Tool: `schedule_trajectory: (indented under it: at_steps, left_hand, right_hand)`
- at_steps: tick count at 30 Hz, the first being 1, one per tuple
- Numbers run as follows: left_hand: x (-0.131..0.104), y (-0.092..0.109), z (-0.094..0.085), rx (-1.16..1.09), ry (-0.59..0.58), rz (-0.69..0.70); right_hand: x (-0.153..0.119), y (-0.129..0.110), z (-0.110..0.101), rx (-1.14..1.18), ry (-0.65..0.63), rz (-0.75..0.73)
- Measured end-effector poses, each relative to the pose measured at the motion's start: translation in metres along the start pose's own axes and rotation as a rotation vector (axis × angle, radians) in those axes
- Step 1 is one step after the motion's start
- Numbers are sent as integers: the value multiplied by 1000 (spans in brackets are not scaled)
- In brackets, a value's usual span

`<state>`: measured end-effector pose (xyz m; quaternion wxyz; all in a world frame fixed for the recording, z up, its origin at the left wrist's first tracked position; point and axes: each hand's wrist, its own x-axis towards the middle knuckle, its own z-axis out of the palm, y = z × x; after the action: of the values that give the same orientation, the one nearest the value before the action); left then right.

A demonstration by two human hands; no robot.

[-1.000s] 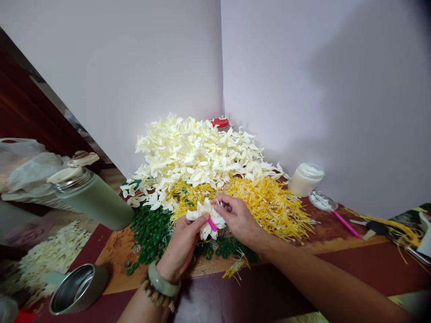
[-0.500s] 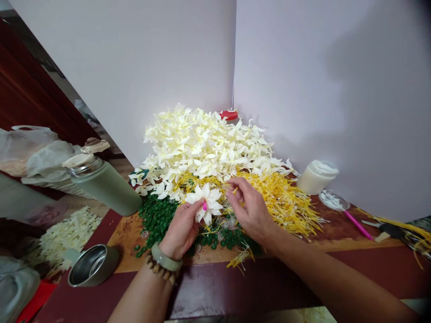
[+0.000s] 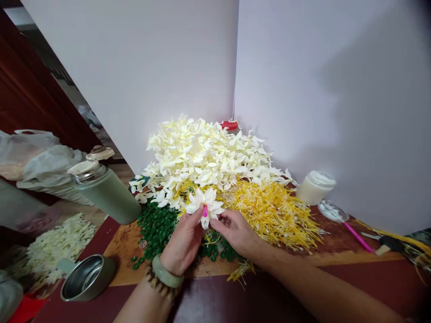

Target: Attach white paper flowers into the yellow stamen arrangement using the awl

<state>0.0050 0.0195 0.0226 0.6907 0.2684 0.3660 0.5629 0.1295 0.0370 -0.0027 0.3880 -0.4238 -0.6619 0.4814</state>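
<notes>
Grasping the flower (image 3: pixel 211 198), a pink rod (image 3: pixel 205 211) at its centre, the left hand (image 3: pixel 183 240) faces the right hand (image 3: pixel 237 231), which pinches a lower petal. The flower is between both hands, near the green pieces (image 3: pixel 156 229).

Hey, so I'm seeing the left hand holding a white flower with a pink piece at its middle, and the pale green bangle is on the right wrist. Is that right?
Not quite: the pale green bangle is on the left wrist, as the head view shows. The left hand does hold the white flower with the pink piece at its middle.
</notes>
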Motion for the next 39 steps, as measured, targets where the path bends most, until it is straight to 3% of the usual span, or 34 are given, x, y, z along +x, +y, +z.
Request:
schedule_trajectory:
  at_steps: [6,12,16,26,31,35,39]
  left_hand:
    - [-1,-6,3,32,-32,-4]
    - [-2,-8,5,45,-50,-14]
    - [-2,-5,2,43,-45,13]
    - [2,-7,-1,198,-33,106]
    - [6,-8,-7,159,6,132]
    - [6,-12,-5,201,-14,150]
    - [3,-15,1,253,-55,171]
  right_hand:
    - [2,5,-4,206,-43,87]
    - [-1,0,-4,-8,66,100]
    - [-5,1,-4,-196,134,-43]
    - [-5,-9,-18,-473,72,-361]
    - [-11,-19,-22,-732,251,-580]
    - [-13,-18,-19,-952,138,-746]
    - [-9,-7,-14,-937,171,-764]
